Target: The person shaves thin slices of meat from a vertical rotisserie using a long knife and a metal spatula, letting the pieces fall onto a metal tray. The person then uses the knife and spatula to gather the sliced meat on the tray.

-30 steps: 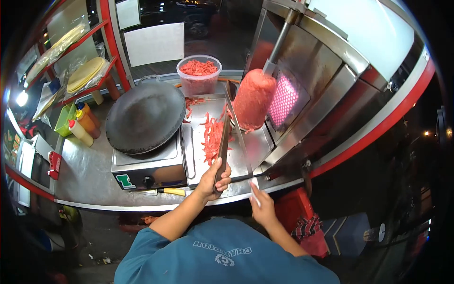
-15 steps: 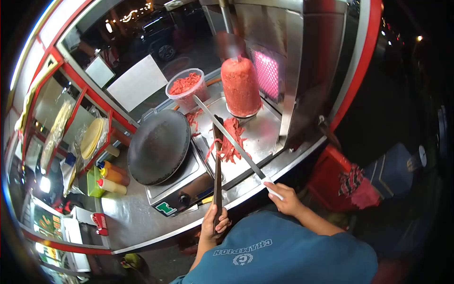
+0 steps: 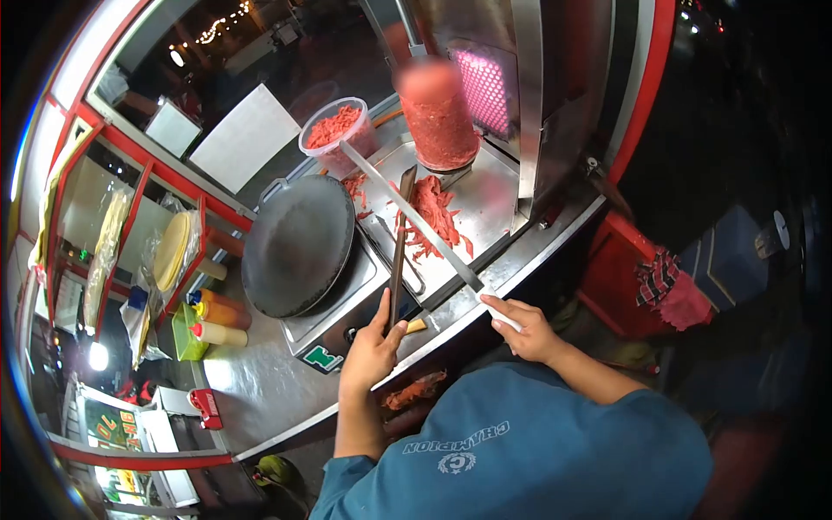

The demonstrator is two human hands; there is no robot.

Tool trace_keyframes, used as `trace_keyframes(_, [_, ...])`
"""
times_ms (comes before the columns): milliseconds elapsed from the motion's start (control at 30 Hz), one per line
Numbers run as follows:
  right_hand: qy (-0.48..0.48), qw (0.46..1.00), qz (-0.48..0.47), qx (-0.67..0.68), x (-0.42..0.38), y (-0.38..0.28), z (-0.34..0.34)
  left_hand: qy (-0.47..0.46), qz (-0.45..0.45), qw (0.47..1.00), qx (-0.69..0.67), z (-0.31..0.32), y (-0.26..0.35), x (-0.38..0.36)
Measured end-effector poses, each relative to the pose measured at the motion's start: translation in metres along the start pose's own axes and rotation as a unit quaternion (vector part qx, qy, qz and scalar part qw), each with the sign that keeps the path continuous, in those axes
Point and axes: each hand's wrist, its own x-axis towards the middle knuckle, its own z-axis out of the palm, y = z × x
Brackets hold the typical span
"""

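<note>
My right hand [image 3: 524,329] grips the white handle of a long knife [image 3: 414,218], its blade slanting up and left toward the clear tub. My left hand [image 3: 371,351] is closed around the lower end of a long dark brown tool [image 3: 400,243], thumb and forefinger along its sides. In this view the blade crosses over that tool. Beneath them, shaved red meat [image 3: 438,212] lies heaped on the metal tray [image 3: 485,186]. Behind it a thick red meat cone [image 3: 438,121] stands on a vertical spit, its top blurred, beside a glowing pink heater [image 3: 485,87].
A black round pan [image 3: 299,247] sits on the stove left of the tray. The clear tub [image 3: 342,152] holds more red shreds. Sauce bottles [image 3: 221,321] stand in a green holder [image 3: 184,334]. Flatbreads [image 3: 172,251] fill a side shelf. A red bin [image 3: 611,277] is at the right.
My left hand has moved up toward the stove's front edge, with less of the tool showing below it. The knife still slants across the tool. The view has shifted slightly.
</note>
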Motion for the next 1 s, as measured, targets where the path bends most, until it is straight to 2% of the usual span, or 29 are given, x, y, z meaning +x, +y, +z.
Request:
trace_keyframes(100, [-0.075, 0.984, 0.125, 0.097, 0.000, -0.016, -0.015, 0.035, 0.039, 0.993, 0.102, -0.007, 0.007, -0.001])
trace_keyframes(200, [-0.105, 0.982, 0.125, 0.097, 0.006, -0.014, -0.025, 0.055, 0.049, 0.982, 0.173, -0.026, 0.020, -0.015])
trace_keyframes(300, [-0.056, 0.998, 0.013, -0.010, 0.016, 0.005, -0.029, 0.071, 0.056, 0.963, 0.253, -0.044, 0.042, -0.035])
trace_keyframes(367, [-0.031, 0.997, 0.003, -0.070, 0.025, 0.013, -0.036, 0.066, 0.045, 0.972, 0.222, -0.052, 0.036, -0.038])
trace_keyframes(400, [-0.018, 0.998, -0.010, -0.055, 0.029, 0.015, -0.039, 0.066, 0.037, 0.976, 0.205, -0.053, 0.036, -0.040])
trace_keyframes(433, [-0.005, 0.999, -0.024, -0.040, 0.034, 0.017, -0.042, 0.051, -0.018, 0.983, 0.174, -0.051, 0.048, -0.041])
trace_keyframes(533, [0.008, 0.998, -0.053, -0.015, 0.046, 0.025, -0.049, 0.054, -0.084, 0.995, -0.016, -0.030, 0.053, -0.028])
trace_keyframes(667, [-0.009, 0.999, -0.038, -0.003, 0.052, 0.033, -0.057, 0.077, -0.080, 0.977, -0.183, -0.002, 0.030, 0.003])
trace_keyframes(833, [-0.032, 0.999, -0.041, -0.002, 0.057, 0.036, -0.075, 0.079, -0.099, 0.963, -0.238, 0.018, 0.033, 0.015])
trace_keyframes(933, [-0.011, 0.997, -0.074, 0.019, 0.060, 0.046, -0.079, 0.038, -0.101, 0.974, -0.201, 0.026, 0.042, 0.004])
trace_keyframes(967, [-0.024, 0.999, -0.047, 0.011, 0.059, 0.047, -0.082, 0.020, -0.093, 0.971, -0.219, 0.025, 0.041, 0.001])
trace_keyframes(1000, [-0.014, 0.998, -0.059, 0.019, 0.059, 0.047, -0.082, 0.002, -0.086, 0.967, -0.238, 0.023, 0.039, -0.004])
